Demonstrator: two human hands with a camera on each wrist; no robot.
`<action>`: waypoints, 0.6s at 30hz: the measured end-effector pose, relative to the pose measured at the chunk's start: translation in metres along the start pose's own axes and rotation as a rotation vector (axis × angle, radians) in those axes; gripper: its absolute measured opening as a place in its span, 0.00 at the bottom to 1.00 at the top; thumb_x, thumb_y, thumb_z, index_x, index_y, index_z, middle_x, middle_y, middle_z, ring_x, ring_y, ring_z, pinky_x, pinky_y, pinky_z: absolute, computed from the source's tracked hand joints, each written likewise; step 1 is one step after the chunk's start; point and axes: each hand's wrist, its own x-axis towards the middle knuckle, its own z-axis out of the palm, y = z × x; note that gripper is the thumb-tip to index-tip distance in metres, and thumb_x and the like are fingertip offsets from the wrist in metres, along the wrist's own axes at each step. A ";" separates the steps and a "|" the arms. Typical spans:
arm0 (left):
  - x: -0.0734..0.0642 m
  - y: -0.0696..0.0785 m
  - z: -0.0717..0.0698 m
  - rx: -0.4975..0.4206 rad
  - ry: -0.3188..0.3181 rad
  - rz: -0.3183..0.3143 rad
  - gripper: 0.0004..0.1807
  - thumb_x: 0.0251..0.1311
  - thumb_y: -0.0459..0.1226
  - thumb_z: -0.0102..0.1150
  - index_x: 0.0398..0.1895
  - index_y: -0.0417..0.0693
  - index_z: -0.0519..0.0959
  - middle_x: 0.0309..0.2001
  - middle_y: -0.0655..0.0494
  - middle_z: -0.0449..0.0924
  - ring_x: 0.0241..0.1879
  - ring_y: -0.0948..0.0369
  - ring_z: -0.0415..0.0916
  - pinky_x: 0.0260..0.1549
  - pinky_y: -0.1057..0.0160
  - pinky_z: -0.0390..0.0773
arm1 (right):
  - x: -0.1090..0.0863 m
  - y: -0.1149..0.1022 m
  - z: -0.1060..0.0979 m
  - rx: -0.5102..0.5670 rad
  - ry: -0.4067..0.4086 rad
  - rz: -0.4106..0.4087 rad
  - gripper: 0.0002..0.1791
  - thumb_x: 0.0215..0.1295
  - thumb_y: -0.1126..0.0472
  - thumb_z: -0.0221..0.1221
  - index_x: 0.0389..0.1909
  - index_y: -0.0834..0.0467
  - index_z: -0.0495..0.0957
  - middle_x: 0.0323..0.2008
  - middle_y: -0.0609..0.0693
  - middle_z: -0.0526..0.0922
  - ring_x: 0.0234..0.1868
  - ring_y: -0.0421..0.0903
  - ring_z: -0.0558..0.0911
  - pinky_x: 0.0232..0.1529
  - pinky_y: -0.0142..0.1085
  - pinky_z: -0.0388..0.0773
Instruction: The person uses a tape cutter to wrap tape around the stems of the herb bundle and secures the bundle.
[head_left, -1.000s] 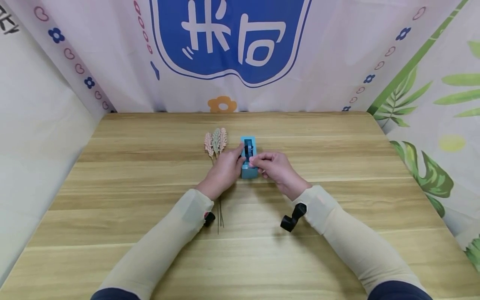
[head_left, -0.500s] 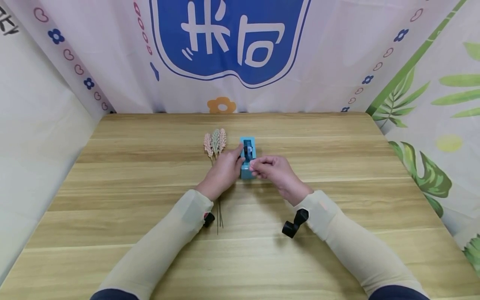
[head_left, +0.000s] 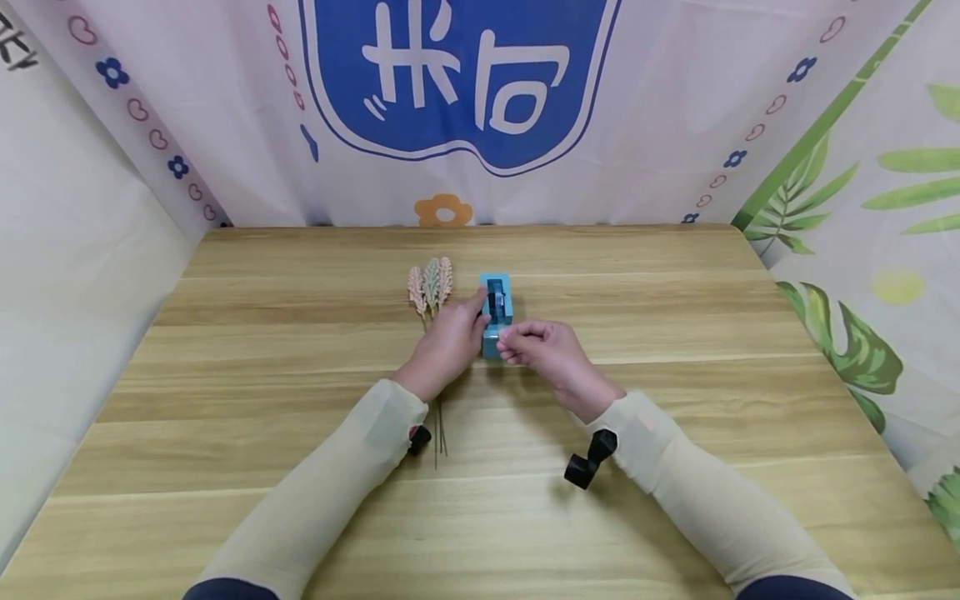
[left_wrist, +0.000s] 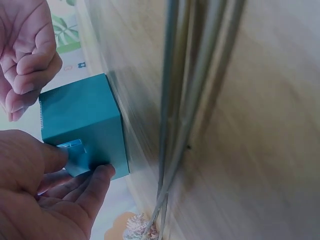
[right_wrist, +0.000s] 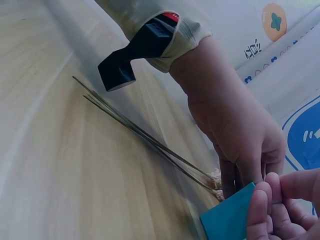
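Note:
A blue tape dispenser (head_left: 496,289) stands on the table, its toothed edge (left_wrist: 41,114) visible in the left wrist view. My left hand (head_left: 446,343) holds it by the left side, thumb and fingers on its wall. At the near end, my right hand (head_left: 546,350) has thumb and index finger pinched together just beyond the toothed edge. The clear tape between those fingertips is too thin to make out well. Artificial flower sprigs (head_left: 431,282) with pink and pale green heads lie left of the dispenser. Their thin stems (right_wrist: 145,135) run partly beneath my left forearm.
The wooden table (head_left: 300,350) reaches back to a printed curtain (head_left: 645,125). A black wrist camera (head_left: 592,458) sticks out below my right wrist, low over the tabletop. Another camera (head_left: 418,439) sits at my left wrist, close to the stems.
My right hand has drawn back slightly toward me from the dispenser's roll, fingertips still pinched. My left hand, the dispenser and the flower sprigs hold their places.

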 end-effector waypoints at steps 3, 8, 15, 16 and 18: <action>-0.001 0.000 0.000 0.000 0.002 -0.003 0.28 0.79 0.35 0.52 0.78 0.35 0.64 0.45 0.39 0.87 0.30 0.57 0.77 0.33 0.60 0.80 | -0.002 0.001 0.001 0.009 -0.003 -0.003 0.17 0.76 0.65 0.59 0.55 0.76 0.78 0.28 0.41 0.87 0.32 0.36 0.85 0.41 0.28 0.84; -0.002 0.001 -0.001 0.007 0.011 -0.010 0.28 0.79 0.35 0.52 0.78 0.35 0.64 0.45 0.37 0.87 0.31 0.56 0.77 0.34 0.59 0.81 | -0.004 0.003 0.003 0.025 0.001 0.007 0.12 0.75 0.67 0.59 0.50 0.74 0.79 0.27 0.42 0.87 0.31 0.35 0.85 0.39 0.28 0.84; -0.003 0.002 -0.002 0.028 0.008 -0.010 0.28 0.79 0.35 0.52 0.78 0.35 0.64 0.47 0.37 0.87 0.33 0.55 0.80 0.36 0.59 0.83 | -0.007 0.008 0.004 0.031 -0.006 0.015 0.11 0.75 0.66 0.60 0.48 0.73 0.81 0.28 0.44 0.88 0.32 0.37 0.85 0.42 0.30 0.84; -0.003 0.002 -0.002 0.032 0.005 -0.012 0.28 0.79 0.35 0.52 0.78 0.35 0.64 0.48 0.37 0.87 0.34 0.55 0.81 0.37 0.58 0.84 | -0.008 0.008 0.004 0.035 -0.006 0.015 0.12 0.75 0.67 0.60 0.49 0.73 0.80 0.28 0.44 0.88 0.32 0.37 0.85 0.41 0.30 0.84; -0.002 0.003 -0.002 0.040 0.002 -0.014 0.28 0.79 0.35 0.52 0.78 0.35 0.64 0.49 0.36 0.87 0.37 0.53 0.82 0.39 0.56 0.85 | -0.011 0.009 0.005 0.043 -0.008 0.010 0.12 0.75 0.67 0.60 0.48 0.74 0.80 0.29 0.44 0.88 0.32 0.38 0.85 0.41 0.30 0.84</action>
